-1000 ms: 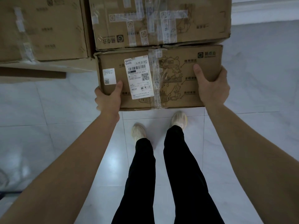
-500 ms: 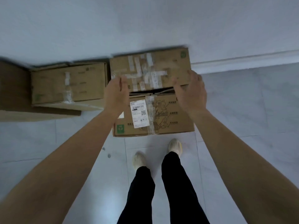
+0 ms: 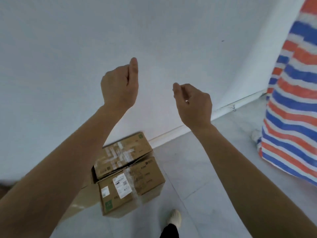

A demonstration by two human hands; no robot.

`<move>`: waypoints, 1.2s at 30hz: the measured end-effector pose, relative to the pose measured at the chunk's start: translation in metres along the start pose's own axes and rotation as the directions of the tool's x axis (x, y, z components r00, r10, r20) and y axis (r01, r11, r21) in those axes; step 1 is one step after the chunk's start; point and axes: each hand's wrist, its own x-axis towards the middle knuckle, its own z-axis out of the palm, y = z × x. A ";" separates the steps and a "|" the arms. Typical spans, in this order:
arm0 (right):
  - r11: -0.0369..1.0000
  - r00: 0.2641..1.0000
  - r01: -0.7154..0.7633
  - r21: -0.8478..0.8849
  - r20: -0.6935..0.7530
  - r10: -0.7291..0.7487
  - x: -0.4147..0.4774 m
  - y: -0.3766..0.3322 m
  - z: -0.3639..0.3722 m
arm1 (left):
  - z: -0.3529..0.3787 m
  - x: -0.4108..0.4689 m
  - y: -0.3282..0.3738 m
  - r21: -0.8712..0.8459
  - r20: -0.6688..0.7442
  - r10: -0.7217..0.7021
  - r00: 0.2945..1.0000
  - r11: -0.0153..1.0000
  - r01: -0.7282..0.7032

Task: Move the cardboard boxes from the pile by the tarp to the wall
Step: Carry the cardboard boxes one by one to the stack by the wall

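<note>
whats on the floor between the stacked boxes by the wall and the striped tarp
Head view: bare grey tile lies between the boxes and the tarp, crossed only by the raised right forearm.

My two brown cardboard boxes (image 3: 128,176) sit at six o'clock against the wall (image 3: 68,48), the taped one stacked askew on top.

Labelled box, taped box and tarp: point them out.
Labelled box (image 3: 132,188): head view, its top face beside the white label.
Taped box (image 3: 122,155): head view, taped top.
Tarp (image 3: 291,107): head view, a striped fold.
</note>
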 end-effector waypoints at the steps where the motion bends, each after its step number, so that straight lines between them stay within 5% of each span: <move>1: 0.998 0.999 -0.011 -0.061 -0.039 0.009 -0.004 0.007 -0.037 | 0.006 -0.002 0.031 -0.061 0.002 0.039 0.999 0.997 -0.039; 6: 0.907 0.962 -0.106 -0.408 -0.273 -0.010 -0.037 0.040 -0.234 | 0.025 -0.021 0.211 -0.325 0.030 0.291 0.956 0.907 -0.266; 12: 0.867 0.797 -0.308 -0.392 -0.604 0.010 -0.120 0.073 -0.447 | -0.002 -0.094 0.434 -0.619 -0.062 0.567 0.822 0.624 -0.477; 18: 0.782 0.628 -0.513 -0.354 -0.776 0.060 -0.262 0.159 -0.612 | 0.011 -0.236 0.629 -0.809 -0.089 0.690 0.718 0.371 -0.457; 26: 0.600 0.415 -0.749 -0.279 -0.904 0.098 -0.424 0.223 -0.803 | 0.004 -0.430 0.829 -0.867 -0.072 0.856 0.512 0.200 -0.456; 36: 0.362 0.145 -0.929 -0.080 -0.977 0.156 -0.602 0.340 -0.964 | 0.059 -0.658 1.051 -0.981 -0.130 0.918 0.375 -0.063 -0.185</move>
